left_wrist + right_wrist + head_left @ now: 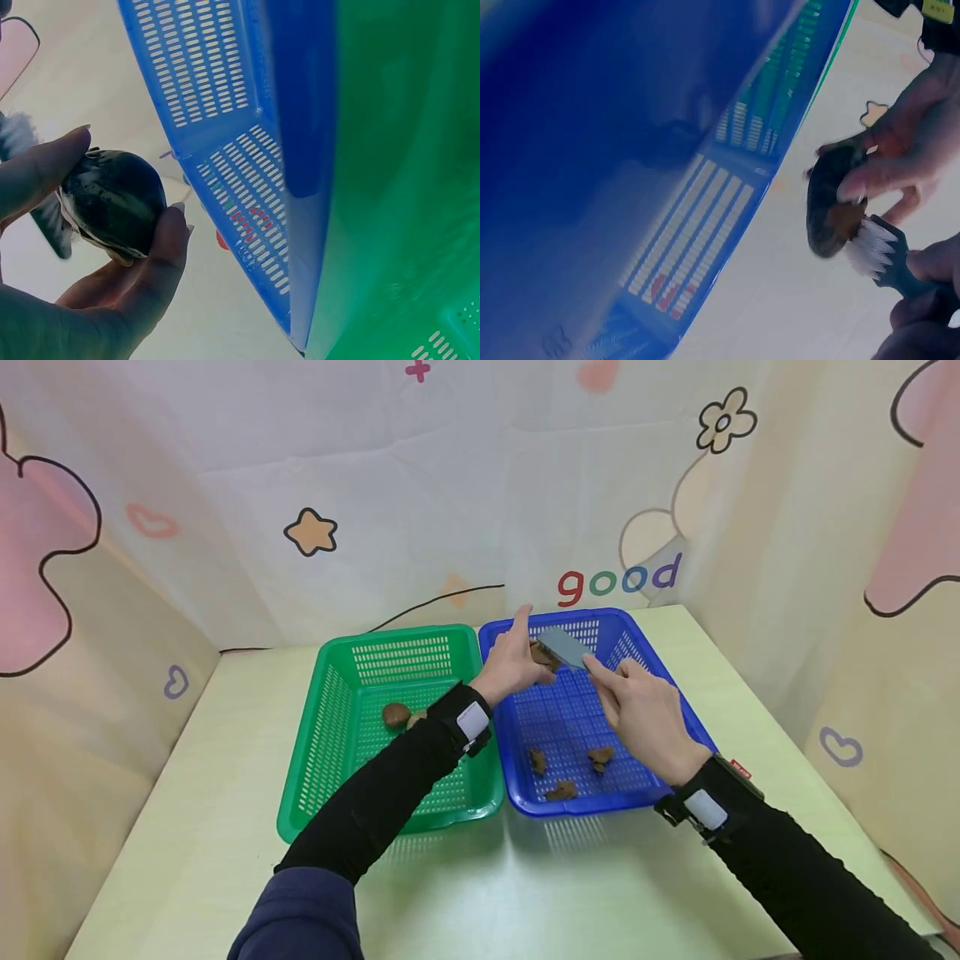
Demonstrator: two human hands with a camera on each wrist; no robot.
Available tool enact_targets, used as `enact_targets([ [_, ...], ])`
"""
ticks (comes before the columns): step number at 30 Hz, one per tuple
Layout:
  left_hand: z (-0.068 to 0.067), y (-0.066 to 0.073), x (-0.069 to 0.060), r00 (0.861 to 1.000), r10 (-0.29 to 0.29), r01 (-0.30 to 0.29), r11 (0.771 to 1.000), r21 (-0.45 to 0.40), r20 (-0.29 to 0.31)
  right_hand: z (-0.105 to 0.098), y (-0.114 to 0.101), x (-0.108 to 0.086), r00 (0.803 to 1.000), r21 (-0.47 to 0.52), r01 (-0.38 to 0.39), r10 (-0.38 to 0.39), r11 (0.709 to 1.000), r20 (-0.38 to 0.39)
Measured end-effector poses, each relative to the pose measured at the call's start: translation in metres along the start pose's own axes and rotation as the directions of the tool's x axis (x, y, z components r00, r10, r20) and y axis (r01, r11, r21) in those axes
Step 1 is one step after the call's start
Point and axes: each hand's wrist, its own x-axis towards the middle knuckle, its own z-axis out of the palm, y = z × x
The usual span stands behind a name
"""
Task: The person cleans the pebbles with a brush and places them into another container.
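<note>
My left hand [513, 664] holds a dark brown mushroom [543, 655] above the back of the blue basket [588, 805]. In the left wrist view, thumb and fingers grip the mushroom [116, 199] by its edges, its rounded cap towards the camera. My right hand [645, 710] grips a grey-green brush [568, 649], its index finger laid along the back. In the right wrist view, the brush's white bristles [871, 247] touch the brownish underside of the mushroom [826, 202].
A green basket [401, 635] stands left of the blue one and holds a round brown mushroom [396, 715] and a paler one [417, 718], partly hidden by my sleeve. Several brown mushroom pieces [601, 757] lie in the front of the blue basket. A patterned curtain [450, 485] hangs behind the table.
</note>
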Motion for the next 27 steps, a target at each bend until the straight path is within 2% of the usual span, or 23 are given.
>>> enact_targets([
  [4,-0.003,0.0,0.001,1.0,0.011,-0.011,1.0,0.002,-0.015,-0.005,-0.001,-0.002,0.999,0.016,0.031,-0.032,0.999,0.025],
  [10,-0.001,0.0,0.0,1.0,-0.01,0.01,1.0,0.003,-0.006,-0.012,0.003,-0.002,0.999,-0.069,0.008,-0.005,0.998,0.045],
  [13,0.001,0.001,0.0,1.0,0.002,-0.002,1.0,-0.006,0.0,-0.01,0.0,0.002,0.999,-0.052,0.01,-0.008,0.999,0.043],
  [16,0.001,0.001,0.0,1.0,0.011,-0.011,1.0,-0.012,-0.007,-0.008,-0.003,0.002,0.998,-0.012,0.045,-0.045,0.999,0.039],
  [19,-0.002,-0.002,0.001,1.0,-0.008,0.008,1.0,-0.019,-0.017,-0.011,-0.002,-0.003,0.996,-0.014,0.078,-0.078,0.997,0.04],
  [23,-0.003,-0.005,0.001,1.0,-0.027,0.026,0.999,-0.025,-0.012,-0.014,0.002,-0.005,0.998,-0.062,0.048,-0.045,0.997,0.046],
  [27,-0.001,-0.002,-0.001,1.0,0.001,-0.001,1.0,-0.021,-0.003,-0.01,0.001,-0.001,0.999,-0.053,0.015,-0.012,0.998,0.051],
])
